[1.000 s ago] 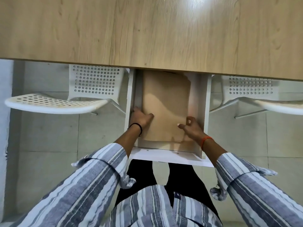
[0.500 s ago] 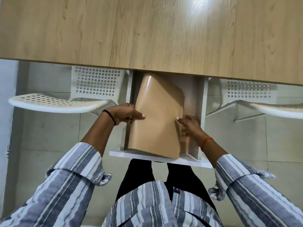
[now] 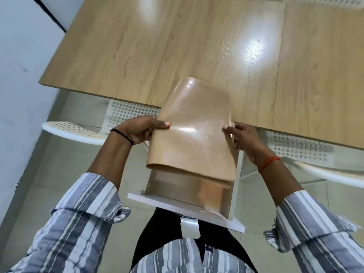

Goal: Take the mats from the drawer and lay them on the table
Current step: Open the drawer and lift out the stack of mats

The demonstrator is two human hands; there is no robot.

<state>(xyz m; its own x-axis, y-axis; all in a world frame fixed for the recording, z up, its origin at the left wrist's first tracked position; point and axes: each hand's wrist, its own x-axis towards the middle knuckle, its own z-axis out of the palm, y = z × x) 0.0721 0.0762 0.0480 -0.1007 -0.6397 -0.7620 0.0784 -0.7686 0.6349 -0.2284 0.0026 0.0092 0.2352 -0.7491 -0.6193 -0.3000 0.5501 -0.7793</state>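
Above wooden table (image 3: 177,46), tan mats (image 3: 193,134).

Dining or meeting room, long wooden table (image 3: 197,46), perforated white chairs (image 3: 126,117)

Person's wearing a loose grey-and-white striped cotton shirt (image 3: 173,259) with both cuffs rolled up past the wrists, plus black trousers (image 3: 155,229). Thin black cord band (image 3: 122,135) on the left wrist, orange thread bracelet (image 3: 268,163) on the right. Hands are bare otherwise.

Both hands (image 3: 140,130) (image 3: 243,139) hold tan mats (image 3: 192,134) above the open drawer (image 3: 185,210).
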